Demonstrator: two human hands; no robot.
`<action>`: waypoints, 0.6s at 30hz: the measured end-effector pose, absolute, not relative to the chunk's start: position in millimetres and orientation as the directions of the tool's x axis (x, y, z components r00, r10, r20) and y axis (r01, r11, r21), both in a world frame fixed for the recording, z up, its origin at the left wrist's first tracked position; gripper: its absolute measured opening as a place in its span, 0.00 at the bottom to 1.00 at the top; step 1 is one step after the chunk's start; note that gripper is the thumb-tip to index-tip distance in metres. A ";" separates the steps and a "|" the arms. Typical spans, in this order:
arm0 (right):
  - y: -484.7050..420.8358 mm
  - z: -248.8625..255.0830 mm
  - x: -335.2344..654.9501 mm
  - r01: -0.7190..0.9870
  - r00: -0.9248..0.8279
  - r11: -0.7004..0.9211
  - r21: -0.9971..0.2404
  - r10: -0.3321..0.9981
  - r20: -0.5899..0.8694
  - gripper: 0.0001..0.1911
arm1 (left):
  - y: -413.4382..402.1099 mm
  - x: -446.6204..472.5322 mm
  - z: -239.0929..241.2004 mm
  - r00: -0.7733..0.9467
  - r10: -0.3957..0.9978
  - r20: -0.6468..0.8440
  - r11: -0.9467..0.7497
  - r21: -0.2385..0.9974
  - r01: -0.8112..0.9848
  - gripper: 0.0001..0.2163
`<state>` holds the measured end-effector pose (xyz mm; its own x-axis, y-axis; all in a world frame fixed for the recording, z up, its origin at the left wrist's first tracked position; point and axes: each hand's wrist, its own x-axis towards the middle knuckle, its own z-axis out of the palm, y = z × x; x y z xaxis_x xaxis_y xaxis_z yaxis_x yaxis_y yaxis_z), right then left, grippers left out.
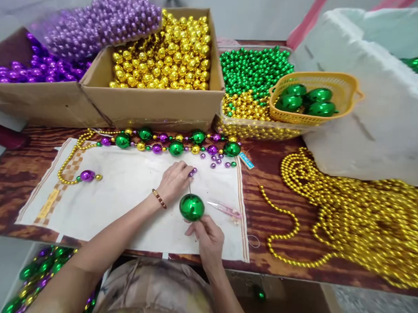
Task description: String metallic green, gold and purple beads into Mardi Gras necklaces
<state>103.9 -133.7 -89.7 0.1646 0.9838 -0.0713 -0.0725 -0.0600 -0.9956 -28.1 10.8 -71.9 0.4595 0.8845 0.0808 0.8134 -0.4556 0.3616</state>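
Note:
My right hand [207, 237] grips a large shiny green ball [192, 207] from below, just above a white cloth [124, 194]. My left hand [175, 180] is pinched shut above it, holding a thin needle or thread that runs down into the ball, with small purple beads [193, 172] at its fingertips. A finished strand of green, purple and gold beads [168, 143] lies along the cloth's far edge. Small scissors [224, 208] rest on the cloth right of the ball.
Cardboard boxes of purple beads [32, 70] and gold beads [165, 48] stand behind, beside a tray of green and gold beads [250, 84]. A yellow basket [340, 88] holds green balls. Gold bead strings [358, 218] pile at right, by a white foam box [371, 99].

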 end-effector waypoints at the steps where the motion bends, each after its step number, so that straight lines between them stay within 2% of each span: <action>1: -133.8 -89.4 104.2 -0.090 0.167 -0.065 -0.994 0.983 -0.080 0.09 | 12.5 -26.5 -72.3 0.456 0.887 0.078 -0.455 0.326 0.829 0.10; 8: -133.8 -95.0 108.8 -0.158 0.168 -0.080 -0.984 0.980 -0.107 0.09 | 16.1 -23.3 -76.6 0.340 0.931 0.133 -0.364 0.272 0.891 0.12; 13: -131.8 -97.0 105.3 -0.179 0.141 -0.062 -0.982 0.986 -0.088 0.11 | 16.3 -22.4 -75.2 0.372 0.908 0.191 -0.410 0.229 0.883 0.11; 15: -132.4 -97.4 104.6 -0.183 0.133 -0.062 -0.981 0.987 -0.087 0.11 | 19.8 -18.6 -72.3 0.382 0.890 0.250 -0.442 0.264 0.857 0.13; 18: -136.2 -96.8 107.4 -0.142 0.141 -0.044 -0.989 0.988 -0.064 0.12 | 30.3 1.5 -65.6 0.499 0.812 0.304 -0.580 0.322 0.748 0.12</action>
